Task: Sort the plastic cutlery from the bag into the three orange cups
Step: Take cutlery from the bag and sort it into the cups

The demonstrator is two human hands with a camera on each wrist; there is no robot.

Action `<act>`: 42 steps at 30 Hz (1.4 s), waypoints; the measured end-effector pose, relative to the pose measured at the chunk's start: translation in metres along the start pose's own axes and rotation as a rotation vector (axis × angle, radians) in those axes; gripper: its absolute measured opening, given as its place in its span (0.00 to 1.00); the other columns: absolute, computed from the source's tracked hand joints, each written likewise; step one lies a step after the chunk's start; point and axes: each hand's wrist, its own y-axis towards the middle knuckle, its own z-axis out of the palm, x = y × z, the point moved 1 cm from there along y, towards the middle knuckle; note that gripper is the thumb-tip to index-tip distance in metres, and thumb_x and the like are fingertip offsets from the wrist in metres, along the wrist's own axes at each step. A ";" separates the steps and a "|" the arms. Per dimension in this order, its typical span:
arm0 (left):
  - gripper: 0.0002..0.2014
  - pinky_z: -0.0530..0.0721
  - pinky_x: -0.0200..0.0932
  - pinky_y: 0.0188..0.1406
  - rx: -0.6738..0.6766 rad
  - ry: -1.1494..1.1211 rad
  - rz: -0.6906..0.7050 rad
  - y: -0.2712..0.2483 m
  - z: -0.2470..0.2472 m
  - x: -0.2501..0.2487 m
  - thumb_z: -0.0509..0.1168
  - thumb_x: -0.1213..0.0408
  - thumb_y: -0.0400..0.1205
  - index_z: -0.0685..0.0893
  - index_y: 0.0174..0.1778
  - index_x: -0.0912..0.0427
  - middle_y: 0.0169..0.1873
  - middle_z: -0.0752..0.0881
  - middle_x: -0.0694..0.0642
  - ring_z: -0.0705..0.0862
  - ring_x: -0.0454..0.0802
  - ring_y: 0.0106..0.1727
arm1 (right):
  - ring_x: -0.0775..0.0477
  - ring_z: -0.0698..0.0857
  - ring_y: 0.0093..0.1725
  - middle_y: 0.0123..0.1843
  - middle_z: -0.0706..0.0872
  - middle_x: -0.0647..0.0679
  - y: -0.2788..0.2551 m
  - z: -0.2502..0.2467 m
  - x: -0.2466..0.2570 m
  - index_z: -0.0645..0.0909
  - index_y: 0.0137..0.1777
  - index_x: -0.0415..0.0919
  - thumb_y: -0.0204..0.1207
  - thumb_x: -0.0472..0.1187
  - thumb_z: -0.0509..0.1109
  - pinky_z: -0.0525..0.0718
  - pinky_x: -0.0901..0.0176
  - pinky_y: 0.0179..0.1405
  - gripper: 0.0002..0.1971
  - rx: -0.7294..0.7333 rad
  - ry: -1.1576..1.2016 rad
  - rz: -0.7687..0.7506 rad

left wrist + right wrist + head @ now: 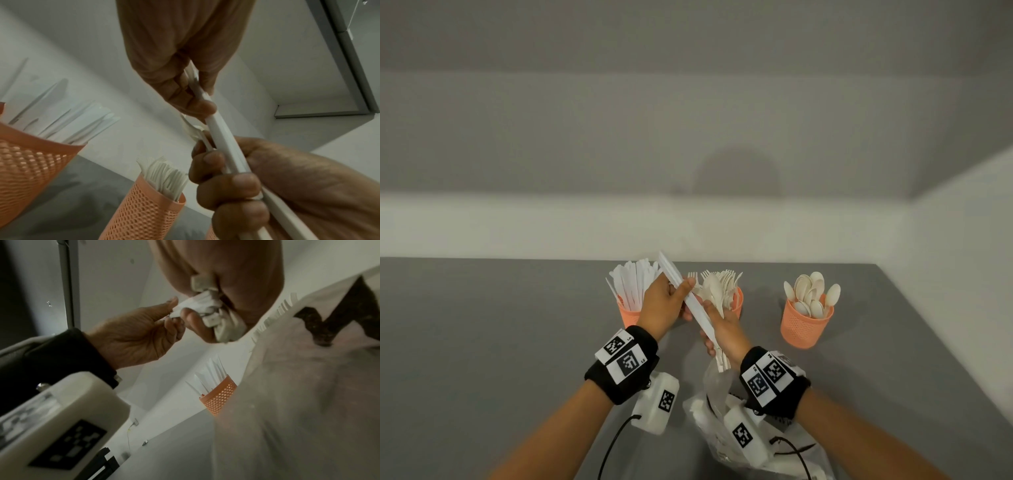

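The right hand (722, 330) is closed around a mixed bundle of white cutlery (714, 301), handles down toward the wrist and heads fanned upward; I judge this grip keeps the bunch together as a supply while pieces are drawn off one at a time. The left hand (666, 305) pinches a single knife (681, 289) between thumb and fingertips, slanting from the bundle up toward 11 o'clock, probably to slide it free and carry it to the knife cup (628, 313) just behind that hand at 10 o'clock.

At 12 o'clock from the hands stands the fork cup (737, 303), tines up, partly hidden by the bundle. Well apart at 2 o'clock is the spoon cup (804, 325), bowls upward. All three are orange mesh cups, already quite full. At 6 o'clock, under the right wrist, the clear plastic bag (722, 411) lies crumpled on the grey desk (482, 325), with white pieces apparently left inside.

The cutlery is thin, matte, off-white plastic; the knife is a long flat strip, and from the left wrist view it bows slightly.
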 end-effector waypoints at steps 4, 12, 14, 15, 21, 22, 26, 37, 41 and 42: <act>0.11 0.85 0.42 0.24 -0.064 -0.030 -0.014 0.006 -0.017 0.000 0.57 0.64 0.85 0.76 0.39 0.64 0.31 0.87 0.63 0.86 0.53 0.26 | 0.58 0.73 0.12 0.26 0.74 0.46 0.010 -0.002 -0.004 0.72 0.60 0.38 0.85 0.49 0.55 0.72 0.68 0.13 0.15 -0.081 -0.073 -0.013; 0.13 0.83 0.40 0.33 -0.399 0.287 0.249 0.048 -0.081 -0.006 0.57 0.62 0.85 0.71 0.62 0.65 0.38 0.87 0.60 0.85 0.55 0.33 | 0.61 0.64 0.07 0.19 0.70 0.48 0.005 -0.015 0.024 0.70 0.36 0.42 0.86 0.40 0.52 0.57 0.74 0.06 0.16 -0.042 0.167 -0.062; 0.13 0.81 0.46 0.40 -0.404 0.398 0.252 0.056 -0.085 0.001 0.55 0.61 0.86 0.71 0.62 0.66 0.40 0.88 0.61 0.85 0.59 0.38 | 0.61 0.62 0.07 0.20 0.68 0.48 0.007 -0.015 0.026 0.69 0.36 0.40 0.86 0.40 0.52 0.57 0.74 0.06 0.15 -0.027 0.157 -0.084; 0.14 0.79 0.46 0.41 -0.397 0.441 0.234 0.059 -0.086 0.007 0.55 0.61 0.86 0.72 0.62 0.67 0.42 0.87 0.63 0.84 0.59 0.40 | 0.60 0.61 0.07 0.18 0.68 0.50 0.009 -0.015 0.025 0.69 0.37 0.40 0.86 0.41 0.52 0.57 0.75 0.07 0.15 -0.025 0.158 -0.084; 0.14 0.75 0.47 0.40 -0.246 0.667 0.088 0.062 -0.074 0.055 0.59 0.65 0.83 0.74 0.60 0.70 0.47 0.85 0.70 0.84 0.68 0.48 | 0.60 0.62 0.11 0.23 0.67 0.48 0.019 -0.020 0.014 0.73 0.41 0.44 0.86 0.47 0.53 0.59 0.72 0.10 0.14 -0.028 0.090 -0.023; 0.15 0.74 0.47 0.40 -0.220 0.694 0.054 0.061 -0.071 0.061 0.60 0.67 0.82 0.72 0.62 0.69 0.48 0.85 0.70 0.83 0.67 0.49 | 0.60 0.62 0.11 0.24 0.67 0.48 0.021 -0.021 0.012 0.74 0.42 0.45 0.86 0.48 0.53 0.59 0.71 0.10 0.13 -0.039 0.081 0.000; 0.26 0.73 0.46 0.34 -0.191 0.747 0.038 0.059 -0.061 0.071 0.60 0.75 0.78 0.65 0.73 0.60 0.44 0.83 0.64 0.81 0.63 0.38 | 0.60 0.62 0.12 0.24 0.67 0.48 0.025 -0.022 0.010 0.73 0.44 0.46 0.85 0.48 0.54 0.60 0.71 0.10 0.11 -0.059 0.108 0.026; 0.25 0.79 0.65 0.57 -0.091 1.340 0.291 0.065 -0.053 0.087 0.48 0.62 0.76 0.78 0.63 0.69 0.55 0.86 0.65 0.83 0.64 0.59 | 0.61 0.63 0.11 0.24 0.68 0.48 0.017 -0.022 0.016 0.73 0.40 0.45 0.86 0.46 0.53 0.59 0.71 0.11 0.14 -0.036 0.073 -0.028; 0.46 0.32 0.65 0.75 -0.042 1.340 0.105 0.068 -0.053 0.090 0.25 0.37 0.78 0.65 0.76 0.69 0.77 0.65 0.69 0.60 0.65 0.80 | 0.61 0.63 0.12 0.23 0.69 0.49 0.016 -0.024 0.016 0.74 0.40 0.44 0.86 0.46 0.53 0.59 0.70 0.11 0.15 -0.024 0.086 -0.027; 0.52 0.26 0.62 0.74 -0.036 1.331 0.067 0.069 -0.053 0.090 0.18 0.34 0.73 0.61 0.79 0.68 0.80 0.58 0.68 0.53 0.64 0.82 | 0.60 0.63 0.12 0.22 0.69 0.50 0.015 -0.024 0.016 0.74 0.40 0.44 0.86 0.46 0.53 0.59 0.70 0.11 0.15 -0.013 0.101 -0.031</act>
